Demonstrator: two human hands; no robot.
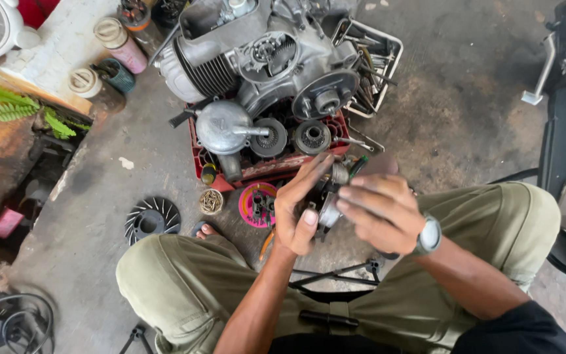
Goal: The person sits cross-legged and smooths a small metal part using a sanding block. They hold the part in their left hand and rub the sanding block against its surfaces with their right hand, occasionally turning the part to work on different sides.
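1. Metal, grey and oily, fills the frame: a small engine part point(330, 200) sits between both hands of a person seated above a concrete floor point(466, 85), knees in olive trousers spread to either side.
2. Left hand point(298, 210) cups the part from the side, thumb up near its lower edge and fingers stretched along its top, so the grip is closed on it.
3. Right hand point(378, 210), with a wristwatch point(429, 235) on its wrist, lies over the part's other side, fingers curled onto it; its motion blur hides how tightly it holds.
4. Just beyond the hands a red crate point(264, 167) carries a large finned engine block point(257, 59) and round grey pieces.
5. Beside the crate a wire basket point(380, 65) holds hand tools.
6. On the floor near the left knee lie a black fan wheel point(152, 218), a small tin of screws point(211, 201) and a pink dish point(257, 204) with dark small parts.
7. Spray cans point(120, 44) stand at the upper left.
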